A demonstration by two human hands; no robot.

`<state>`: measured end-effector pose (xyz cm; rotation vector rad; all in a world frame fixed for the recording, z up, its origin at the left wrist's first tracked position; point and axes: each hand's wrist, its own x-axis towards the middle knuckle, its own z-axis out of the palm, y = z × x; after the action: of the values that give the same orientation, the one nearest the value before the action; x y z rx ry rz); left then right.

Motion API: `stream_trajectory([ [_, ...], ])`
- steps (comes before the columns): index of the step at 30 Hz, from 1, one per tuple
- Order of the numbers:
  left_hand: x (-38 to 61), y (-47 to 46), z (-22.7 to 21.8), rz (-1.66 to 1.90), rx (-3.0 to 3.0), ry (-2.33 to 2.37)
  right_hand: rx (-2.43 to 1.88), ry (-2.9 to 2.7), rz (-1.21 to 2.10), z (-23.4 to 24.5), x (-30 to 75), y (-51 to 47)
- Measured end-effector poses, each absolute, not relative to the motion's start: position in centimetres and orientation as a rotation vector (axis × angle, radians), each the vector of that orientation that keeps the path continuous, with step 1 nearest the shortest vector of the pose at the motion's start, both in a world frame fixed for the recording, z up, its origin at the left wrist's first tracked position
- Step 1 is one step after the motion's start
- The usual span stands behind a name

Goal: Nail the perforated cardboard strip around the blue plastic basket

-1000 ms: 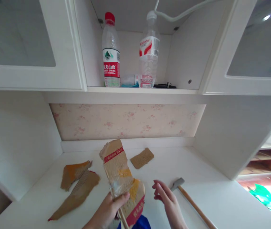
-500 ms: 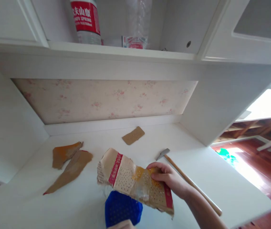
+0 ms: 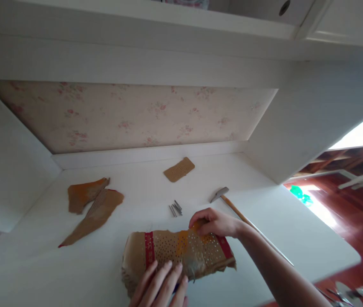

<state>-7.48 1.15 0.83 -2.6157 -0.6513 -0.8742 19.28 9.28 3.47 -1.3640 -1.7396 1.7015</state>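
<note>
A torn brown cardboard piece [image 3: 181,251] full of small holes, with red bands and an orange patch, lies flat on the white desk [image 3: 280,221]. My left hand [image 3: 160,288] rests on its near edge with the fingers stretched out flat. My right hand [image 3: 213,222] presses on its far right corner with bent fingers. Several grey nails [image 3: 175,208] lie just beyond the cardboard. A hammer [image 3: 232,207] with a wooden handle lies to the right, behind my right forearm.
Two torn cardboard scraps [image 3: 88,207] lie at the left of the desk, and a small perforated scrap [image 3: 179,169] sits near the back wall. A white side panel [image 3: 309,128] closes the right rear; the desk's right edge drops to a red floor.
The cardboard went from upright in my left hand to flat on the desk, covering a blue object. My left hand now lies on it. The view tilted down; nails came into sight.
</note>
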Motion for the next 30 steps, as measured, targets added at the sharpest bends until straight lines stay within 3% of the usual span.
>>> stream_trajectory([
  [4,-7.4,1.1,0.8,-0.805,-2.621,-0.677,-1.388,-1.865,1.62,3.9,19.7,9.4],
  [8,-6.7,0.7,0.2,-0.801,-2.644,-0.7,-1.527,-1.963,1.277,4.4,19.5,10.0],
  [15,-4.1,0.1,-1.8,-1.174,-2.599,-0.989,-1.777,-2.22,0.802,1.8,17.5,14.4],
  [30,-3.5,0.7,-2.4,-1.021,-2.551,-0.936,-2.014,-2.552,0.596,-2.4,14.4,18.1],
])
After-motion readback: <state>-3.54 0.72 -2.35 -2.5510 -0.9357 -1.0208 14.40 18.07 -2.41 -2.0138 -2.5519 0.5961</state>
